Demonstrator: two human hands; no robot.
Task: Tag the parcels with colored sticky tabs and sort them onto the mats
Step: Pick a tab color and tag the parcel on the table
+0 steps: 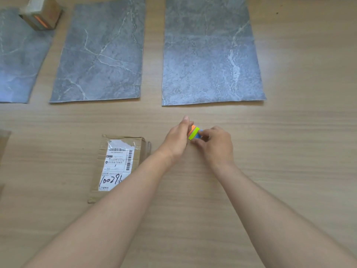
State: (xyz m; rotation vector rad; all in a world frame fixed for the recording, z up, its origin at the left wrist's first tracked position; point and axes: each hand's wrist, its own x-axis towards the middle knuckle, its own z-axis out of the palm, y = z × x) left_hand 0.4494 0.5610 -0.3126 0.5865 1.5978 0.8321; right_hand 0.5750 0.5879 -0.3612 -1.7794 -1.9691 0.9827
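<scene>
A small pad of colored sticky tabs (194, 133), orange, green and blue, sits between my two hands just above the wooden table. My left hand (178, 139) grips the pad from the left, thumb raised. My right hand (217, 145) pinches at its blue end with curled fingers. A flat cardboard parcel (119, 165) with a white shipping label lies on the table to the left of my left arm. A small brown box (41, 13) bearing an orange tab stands on the left grey mat (19, 60). The middle mat (100, 53) and right mat (210, 53) carry nothing.
The three grey marble-pattern mats lie side by side across the far half of the wooden table (299, 132). The brown edge of another cardboard item (3, 144) shows at the left border.
</scene>
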